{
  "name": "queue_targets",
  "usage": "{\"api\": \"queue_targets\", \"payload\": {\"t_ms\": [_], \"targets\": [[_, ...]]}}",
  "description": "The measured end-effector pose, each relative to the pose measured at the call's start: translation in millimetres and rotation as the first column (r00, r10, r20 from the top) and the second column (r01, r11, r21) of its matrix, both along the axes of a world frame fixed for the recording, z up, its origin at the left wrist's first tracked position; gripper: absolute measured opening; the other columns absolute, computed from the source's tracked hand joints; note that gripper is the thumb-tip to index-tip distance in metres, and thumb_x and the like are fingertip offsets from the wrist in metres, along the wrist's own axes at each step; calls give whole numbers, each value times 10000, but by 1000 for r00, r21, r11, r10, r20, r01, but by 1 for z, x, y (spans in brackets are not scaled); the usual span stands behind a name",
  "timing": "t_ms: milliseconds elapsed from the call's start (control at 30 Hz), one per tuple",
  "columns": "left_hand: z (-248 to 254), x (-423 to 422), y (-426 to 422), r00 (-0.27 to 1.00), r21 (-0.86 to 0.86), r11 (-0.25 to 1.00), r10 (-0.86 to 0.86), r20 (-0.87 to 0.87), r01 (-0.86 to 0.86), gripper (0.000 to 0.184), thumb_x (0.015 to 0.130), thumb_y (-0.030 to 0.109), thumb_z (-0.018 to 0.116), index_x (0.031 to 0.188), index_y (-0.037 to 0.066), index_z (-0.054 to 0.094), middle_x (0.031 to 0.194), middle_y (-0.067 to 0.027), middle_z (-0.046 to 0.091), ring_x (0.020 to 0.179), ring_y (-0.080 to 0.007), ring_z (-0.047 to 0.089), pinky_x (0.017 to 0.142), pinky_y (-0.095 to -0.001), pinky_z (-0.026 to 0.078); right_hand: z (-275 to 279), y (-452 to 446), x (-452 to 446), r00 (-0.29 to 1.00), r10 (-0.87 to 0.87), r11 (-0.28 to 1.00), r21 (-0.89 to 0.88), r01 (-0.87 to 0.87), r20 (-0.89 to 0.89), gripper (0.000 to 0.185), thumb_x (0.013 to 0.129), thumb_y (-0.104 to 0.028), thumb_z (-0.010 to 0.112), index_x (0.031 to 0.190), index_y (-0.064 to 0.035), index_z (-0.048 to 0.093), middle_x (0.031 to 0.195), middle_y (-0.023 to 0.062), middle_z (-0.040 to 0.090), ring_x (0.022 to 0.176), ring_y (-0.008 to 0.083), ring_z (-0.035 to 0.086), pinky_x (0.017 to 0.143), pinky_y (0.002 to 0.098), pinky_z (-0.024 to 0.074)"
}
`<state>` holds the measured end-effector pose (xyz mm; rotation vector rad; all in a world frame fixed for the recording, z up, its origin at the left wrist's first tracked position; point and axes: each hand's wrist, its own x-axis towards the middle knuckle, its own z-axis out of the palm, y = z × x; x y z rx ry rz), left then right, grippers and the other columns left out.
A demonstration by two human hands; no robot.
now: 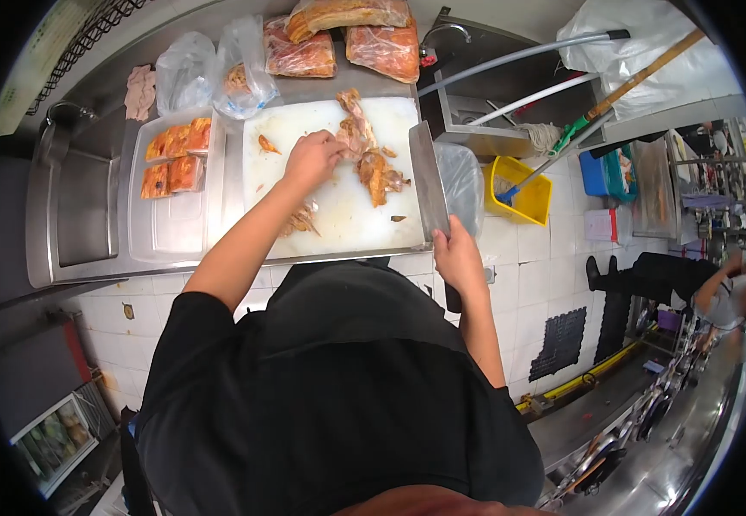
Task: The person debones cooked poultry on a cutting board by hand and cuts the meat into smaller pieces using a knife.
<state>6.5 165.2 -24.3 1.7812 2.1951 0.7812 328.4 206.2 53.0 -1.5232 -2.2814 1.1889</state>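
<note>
My right hand (457,251) grips the handle of a wide-bladed cleaver (429,181), its blade upright along the right edge of a white cutting board (295,116). Over the board, my left hand (314,161) has its fingers closed at the left side of a bony piece of cooked meat (356,133). Just right of that lies a browned chunk of meat (379,181). More shredded meat (301,221) is partly hidden by my left forearm. A small orange scrap (268,144) sits near the board's upper left.
Left of the board, a clear plastic tub (166,228) holds several meat blocks (185,175), beside a steel sink (85,206). Wrapped meat slabs (381,52) lie behind the board. At right stand a yellow mop bucket (532,202) and long handles (528,56). Another person (648,277) is far right.
</note>
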Motion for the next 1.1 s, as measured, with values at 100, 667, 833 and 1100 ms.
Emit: {"api": "queue_targets", "payload": {"t_ms": [100, 667, 833, 1100], "targets": [[-9, 22, -42, 992, -48, 991, -127, -12, 126, 225, 778, 87, 647, 979, 141, 733, 973, -71, 629, 959, -282, 585, 887, -398, 449, -6, -3, -4, 996, 91, 994, 52, -91, 6, 307, 927, -149, 548, 1170, 34, 508, 776, 257, 644, 727, 441, 629, 671, 470, 487], [-29, 51, -75, 997, 15, 998, -62, 54, 61, 101, 796, 55, 648, 895, 56, 671, 832, -119, 646, 864, -324, 616, 798, -426, 491, -22, -21, -104, 817, 529, 837, 21, -547, 229, 215, 828, -22, 462, 1030, 53, 464, 790, 327, 633, 785, 484, 639, 727, 560, 497], [-28, 51, -71, 997, -12, 999, -45, 59, 46, 21, 797, 41, 621, 805, 42, 641, 780, -127, 639, 834, -330, 620, 780, -429, 493, -11, -23, -114, 783, 562, 803, 54, -594, 266, 198, 819, -14, 473, 1002, 59, 452, 769, 323, 637, 752, 482, 644, 703, 553, 506], [-30, 45, -68, 989, 20, 996, -83, 124, 81, 23, 768, 10, 616, 777, 30, 622, 777, -129, 634, 827, -327, 608, 805, -415, 479, -2, -29, -125, 769, 553, 812, 0, -584, 322, 216, 816, -12, 478, 1019, 54, 451, 753, 321, 634, 740, 476, 647, 688, 552, 506]]}}
